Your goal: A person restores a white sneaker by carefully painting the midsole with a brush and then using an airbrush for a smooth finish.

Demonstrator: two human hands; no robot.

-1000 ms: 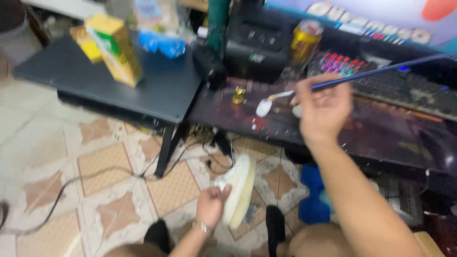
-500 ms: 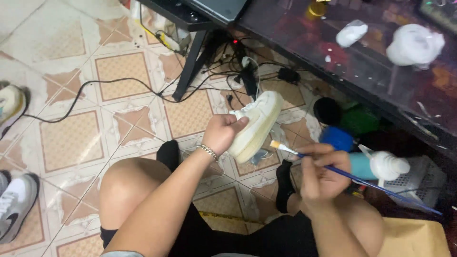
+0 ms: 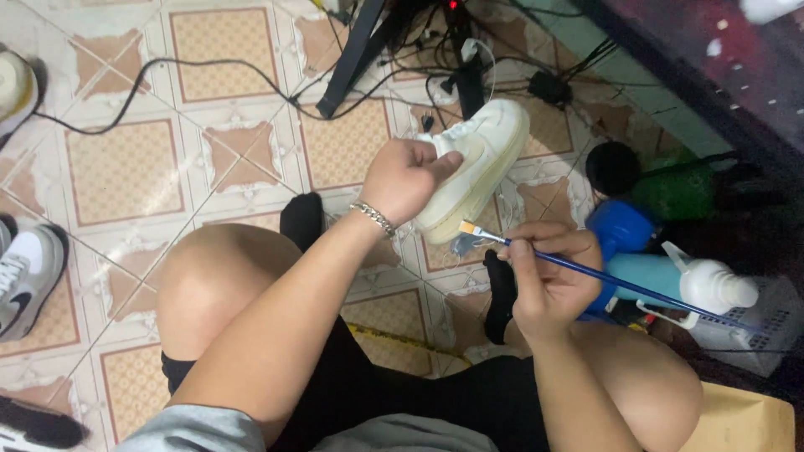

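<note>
White sneaker (image 3: pixel 477 163): held up over the tiled floor, sole edge facing the camera, toe pointing up-right past the fingertips.
Left hand (image 3: pixel 406 176): fingers clenched round the shoe's heel end, thumb lying across the upper; metal bracelet (image 3: pixel 373 218) on the wrist just behind them.
Paintbrush (image 3: pixel 578 268): thin blue handle, flat bristle tip just below the sole, touching or nearly so, cannot tell.
Right hand (image 3: pixel 548 280): fingers pinched on the brush handle close behind the ferrule, pen style.
Beyond the right knuckles: blue squeeze bottle with white cap (image 3: pixel 670 280), white basket (image 3: pixel 749 331).
Above the left fingers: black cables (image 3: pixel 251 79), stand leg (image 3: pixel 356 54).
Far left of the fingers: grey-white shoe (image 3: pixel 25 276) on tiles.
</note>
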